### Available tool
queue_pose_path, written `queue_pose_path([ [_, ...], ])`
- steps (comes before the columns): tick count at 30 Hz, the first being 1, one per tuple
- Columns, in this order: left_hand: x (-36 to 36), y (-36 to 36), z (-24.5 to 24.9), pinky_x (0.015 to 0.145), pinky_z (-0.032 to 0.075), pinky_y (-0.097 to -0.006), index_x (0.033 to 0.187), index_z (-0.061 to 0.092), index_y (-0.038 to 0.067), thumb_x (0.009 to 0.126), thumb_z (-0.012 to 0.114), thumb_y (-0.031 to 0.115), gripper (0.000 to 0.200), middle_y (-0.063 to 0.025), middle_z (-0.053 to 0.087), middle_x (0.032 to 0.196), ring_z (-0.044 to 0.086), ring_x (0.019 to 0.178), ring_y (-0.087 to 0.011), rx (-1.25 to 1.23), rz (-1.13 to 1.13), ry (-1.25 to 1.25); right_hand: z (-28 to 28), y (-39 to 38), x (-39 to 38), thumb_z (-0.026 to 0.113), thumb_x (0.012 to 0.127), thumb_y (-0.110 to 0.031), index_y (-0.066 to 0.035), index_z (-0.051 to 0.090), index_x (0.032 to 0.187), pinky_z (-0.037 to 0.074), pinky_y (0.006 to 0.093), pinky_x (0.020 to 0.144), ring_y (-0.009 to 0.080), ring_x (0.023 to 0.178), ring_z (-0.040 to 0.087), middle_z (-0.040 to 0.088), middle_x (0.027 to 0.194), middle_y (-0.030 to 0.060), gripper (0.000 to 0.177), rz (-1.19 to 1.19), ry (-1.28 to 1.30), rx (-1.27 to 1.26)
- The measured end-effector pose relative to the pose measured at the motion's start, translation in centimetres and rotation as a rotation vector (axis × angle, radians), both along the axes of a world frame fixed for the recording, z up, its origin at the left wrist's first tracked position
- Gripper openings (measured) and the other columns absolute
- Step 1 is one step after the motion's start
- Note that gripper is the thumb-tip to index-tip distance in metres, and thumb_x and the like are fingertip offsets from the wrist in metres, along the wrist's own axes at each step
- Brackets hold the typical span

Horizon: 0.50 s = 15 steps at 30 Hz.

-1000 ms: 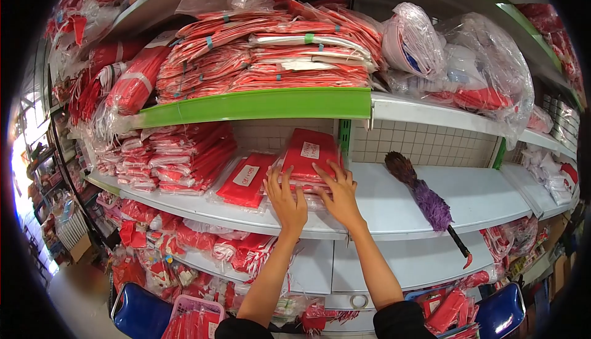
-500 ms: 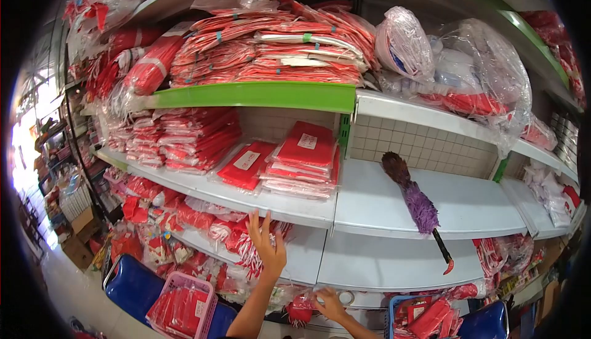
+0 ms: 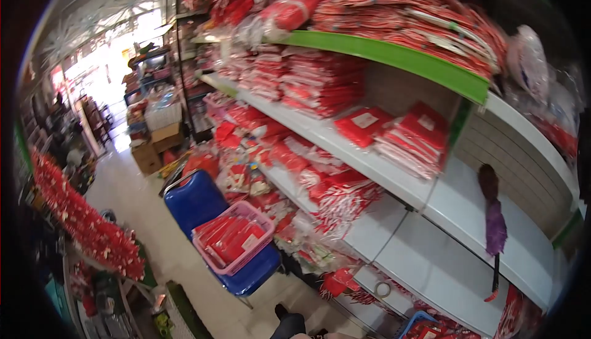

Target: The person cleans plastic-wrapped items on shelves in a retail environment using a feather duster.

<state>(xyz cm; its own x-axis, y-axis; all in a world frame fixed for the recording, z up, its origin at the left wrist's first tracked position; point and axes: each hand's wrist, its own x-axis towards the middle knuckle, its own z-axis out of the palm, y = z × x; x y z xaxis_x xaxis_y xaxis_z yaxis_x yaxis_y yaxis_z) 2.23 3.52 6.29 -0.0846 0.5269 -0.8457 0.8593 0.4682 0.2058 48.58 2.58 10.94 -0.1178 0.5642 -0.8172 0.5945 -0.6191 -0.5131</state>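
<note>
Neither of my hands shows clearly; only a leg and dark shoe (image 3: 288, 323) appear at the bottom edge. Closest to it is a blue chair (image 3: 249, 277) with a pink basket (image 3: 268, 231) on its seat. Inside the basket lie red items in clear plastic packets (image 3: 231, 237). Along the middle shelf (image 3: 345, 148) are a stack of red packets (image 3: 323, 83), a flat red packet with a white label (image 3: 363, 123) and a smaller labelled stack (image 3: 418, 136). A purple feather duster (image 3: 495, 228) lies across the right-hand shelf.
Bundled red packets fill the upper green-edged shelf (image 3: 381, 49). A roll of tape (image 3: 382, 289) sits on a low shelf, near a blue basket (image 3: 418, 320). Red-and-white garland (image 3: 86, 222) hangs left of the aisle floor (image 3: 120, 185). Cardboard boxes (image 3: 154, 151) stand farther back.
My view has swung left and down toward the aisle, so the shelves appear farther right. Both hands, seen in front of the shelves before, have left the view.
</note>
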Motion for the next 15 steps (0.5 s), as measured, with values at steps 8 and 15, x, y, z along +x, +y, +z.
queue_pose_path([
  [8,-6.4,-7.7,1.4,0.082,0.045,-0.0402,0.109,0.059,0.008,0.083,0.046,0.043,0.045,-0.0176,0.061,0.1,0.058,0.093,-0.0328,-0.104,0.375,-0.022,-5.3,4.0,-0.2,0.055,0.081,-0.026,-0.005,0.062,0.09,0.048,0.031,0.058,0.0226,0.066,0.063,0.063,0.07,0.0108,0.024,0.41,-0.202,-0.123],
  [15,-7.0,-1.3,-3.8,0.069,0.048,-0.0378,0.094,0.064,0.008,0.085,0.045,0.04,0.039,-0.0114,0.066,0.078,0.063,0.073,-0.025,0.554,0.235,-0.037,-4.4,14.8,-9.2,0.055,0.08,-0.033,-0.006,0.059,0.098,0.047,0.0434,0.077,0.0365,0.09,0.059,0.062,0.097,0.0196,0.032,0.336,-0.18,0.42],
])
